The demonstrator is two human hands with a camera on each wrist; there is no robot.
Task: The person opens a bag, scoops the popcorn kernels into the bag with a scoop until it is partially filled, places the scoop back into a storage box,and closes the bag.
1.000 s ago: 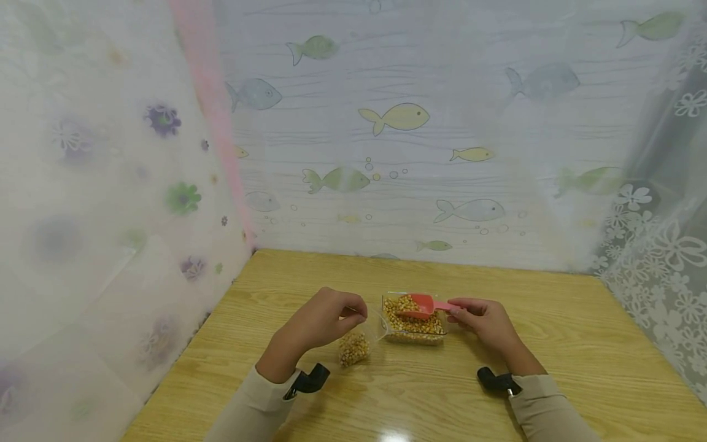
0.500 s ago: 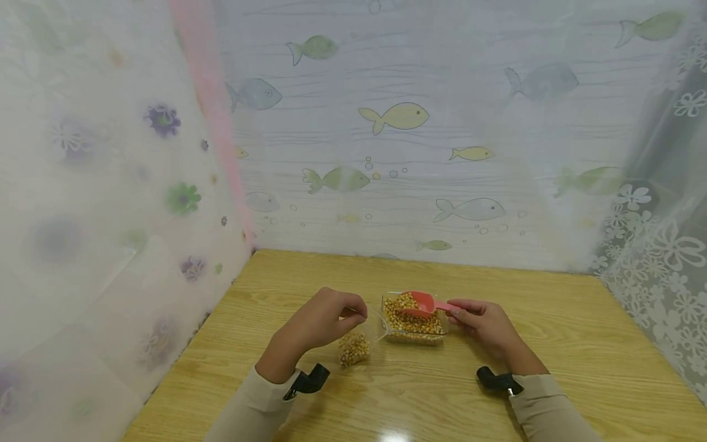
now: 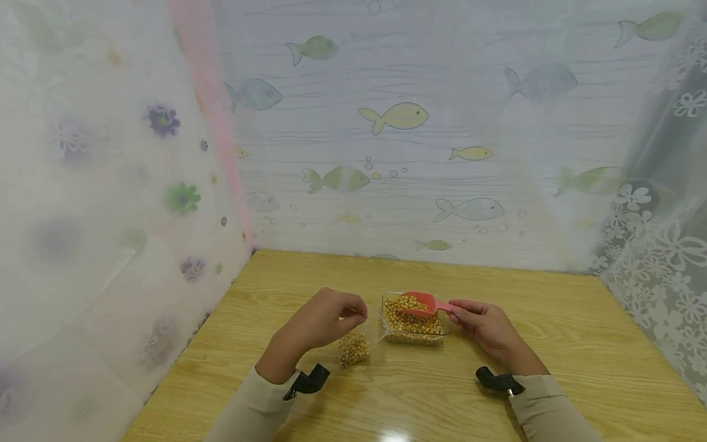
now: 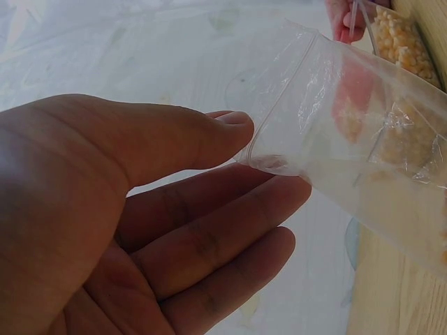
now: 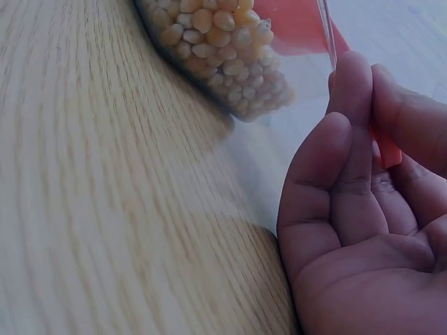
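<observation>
My left hand [image 3: 326, 316] pinches the top edge of a clear plastic zip bag [image 4: 328, 118] between thumb and fingertips. Corn kernels [image 3: 353, 350] fill the bottom of that bag, which stands on the table. To its right, a clear rectangular container [image 3: 415, 337] holds many more kernels [image 5: 209, 35]. A red scoop [image 3: 422, 303] lies tilted in the container, its bowl among the kernels. Its handle is held by my right hand [image 3: 486, 328], between thumb and fingers, at the container's right rim. In the right wrist view the handle's end [image 5: 387, 150] shows between the fingers.
The wooden table [image 3: 442, 393] runs back to a sheer curtain [image 3: 397, 153] printed with fish. Flower-patterned sheets hang at the left [image 3: 110, 215] and right [image 3: 663, 258]. Black wrist mounts [image 3: 312, 379] stick out from both sleeves.
The scoop has tilted and shifted slightly right in the container, with my right hand moving along a little. My left hand and the bag have stayed put.
</observation>
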